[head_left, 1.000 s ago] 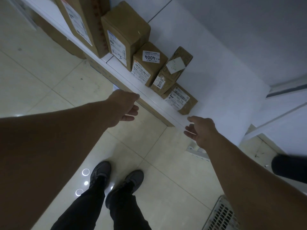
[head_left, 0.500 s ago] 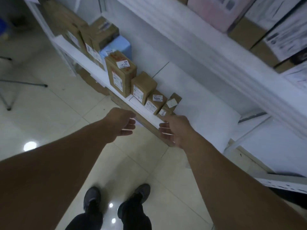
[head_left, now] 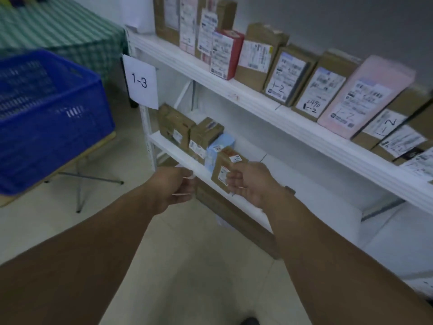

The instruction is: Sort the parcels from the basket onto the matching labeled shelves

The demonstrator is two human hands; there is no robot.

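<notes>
Brown cardboard parcel [head_left: 222, 168] sits on the white lower shelf [head_left: 169, 151]; right hand [head_left: 254, 184], grip lost in blur, crowds it and could knock it off; left hand [head_left: 173, 187] loose, empty.

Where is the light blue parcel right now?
The light blue parcel stands mid-frame in the head view on the lower white shelf, between a taped brown box to its left and a labelled brown box by the right hand.
</notes>
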